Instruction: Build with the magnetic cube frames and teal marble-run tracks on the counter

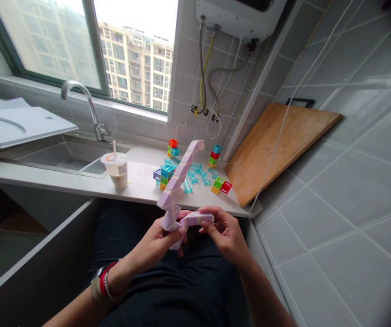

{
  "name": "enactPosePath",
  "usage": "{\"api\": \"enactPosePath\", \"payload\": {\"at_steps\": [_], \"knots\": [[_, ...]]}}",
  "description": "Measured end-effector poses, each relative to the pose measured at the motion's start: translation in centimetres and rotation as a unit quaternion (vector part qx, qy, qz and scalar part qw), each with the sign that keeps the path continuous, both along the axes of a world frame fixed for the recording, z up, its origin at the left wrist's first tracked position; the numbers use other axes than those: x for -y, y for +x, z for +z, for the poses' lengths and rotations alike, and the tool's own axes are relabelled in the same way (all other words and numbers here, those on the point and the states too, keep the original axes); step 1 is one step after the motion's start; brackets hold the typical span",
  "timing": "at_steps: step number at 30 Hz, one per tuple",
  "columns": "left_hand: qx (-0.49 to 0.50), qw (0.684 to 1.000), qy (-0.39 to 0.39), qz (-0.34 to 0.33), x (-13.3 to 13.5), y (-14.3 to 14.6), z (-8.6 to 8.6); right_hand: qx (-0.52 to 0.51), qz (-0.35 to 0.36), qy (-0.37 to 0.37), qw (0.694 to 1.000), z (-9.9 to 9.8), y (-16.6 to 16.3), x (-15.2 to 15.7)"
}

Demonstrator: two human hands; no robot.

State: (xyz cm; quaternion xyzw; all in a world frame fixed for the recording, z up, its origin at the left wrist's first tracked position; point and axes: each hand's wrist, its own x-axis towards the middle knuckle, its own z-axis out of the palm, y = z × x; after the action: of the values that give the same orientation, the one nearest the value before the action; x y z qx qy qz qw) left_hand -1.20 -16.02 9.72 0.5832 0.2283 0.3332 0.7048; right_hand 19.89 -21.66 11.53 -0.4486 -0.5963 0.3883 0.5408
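Head view: both hands clamp the lilac snake puzzle (181,181). Left hand (161,240) wraps its lower bend, right hand (224,231) pinches the short end, and the long tail rises above the left fingers.

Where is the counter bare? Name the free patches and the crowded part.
Free: the counter strip in front of the sink, left of the cup; a small patch between cup and coloured blocks. Crowded: blocks and teal pieces up to the cutting board. The left hand and right hand hold the twist puzzle.
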Motion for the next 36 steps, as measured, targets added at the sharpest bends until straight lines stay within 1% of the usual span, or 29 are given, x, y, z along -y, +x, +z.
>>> {"api": "enactPosePath", "payload": {"at_steps": [3,5,7,9,13,15,16,17,19,21,22,24,27,29,32,36], "knots": [[-0.016,0.998,0.036,0.056,0.6,0.3,-0.6,0.045,0.006,0.011,0.999,-0.2,0.2,0.0],[-0.035,0.997,0.046,0.057,0.8,0.4,-0.7,0.100,0.018,0.037,0.994,0.1,0.4,-0.1],[-0.062,0.996,0.050,0.040,0.8,0.4,-0.7,0.176,0.040,0.076,0.981,1.0,0.7,0.0],[-0.088,0.995,0.036,0.008,0.6,0.3,-0.6,0.255,0.078,0.104,0.958,2.4,1.0,0.2],[-0.121,0.990,-0.041,-0.058,0.1,0.0,-0.3,0.384,0.158,0.121,0.901,5.4,1.0,0.8],[-0.126,0.986,-0.074,-0.083,-0.2,-0.2,-0.2,0.412,0.171,0.120,0.887,6.2,1.0,0.8],[-0.119,0.985,-0.084,-0.094,-0.4,-0.2,-0.1,0.409,0.171,0.112,0.889,6.4,1.1,0.7],[-0.104,0.985,-0.091,-0.105,-0.5,-0.3,0.0,0.392,0.168,0.099,0.899,6.4,1.2,0.5],[-0.059,0.987,-0.097,-0.116,-0.7,-0.3,0.2,0.326,0.145,0.071,0.931,5.7,1.4,0.0],[-0.031,0.989,-0.097,-0.110,-0.9,-0.4,0.4,0.250,0.105,0.047,0.961,4.5,1.4,-0.7],[-0.032,0.990,-0.095,-0.103,-0.9,-0.4,0.5,0.219,0.084,0.040,0.971,3.8,1.3,-0.9],[-0.050,0.991,-0.090,-0.085,-0.9,-0.6,0.4,0.180,0.061,0.031,0.981,2.4,1.0,-1.2],[-0.069,0.991,-0.090,-0.076,-1.0,-0.6,0.2,0.157,0.044,0.037,0.986,1.0,0.2,-1.2],[-0.070,0.990,-0.090,-0.079,-1.0,-0.6,0.1,0.170,0.026,0.051,0.984,0.9,-0.2,-1.0],[-0.078,0.990,-0.087,-0.075,-1.0,-0.4,0.0,0.227,0.006,0.073,0.971,1.5,-0.7,-0.7],[-0.103,0.991,-0.072,-0.050,-0.5,-0.2,-0.2,0.317,-0.003,0.099,0.943,2.4,-1.6,-0.4]]}}
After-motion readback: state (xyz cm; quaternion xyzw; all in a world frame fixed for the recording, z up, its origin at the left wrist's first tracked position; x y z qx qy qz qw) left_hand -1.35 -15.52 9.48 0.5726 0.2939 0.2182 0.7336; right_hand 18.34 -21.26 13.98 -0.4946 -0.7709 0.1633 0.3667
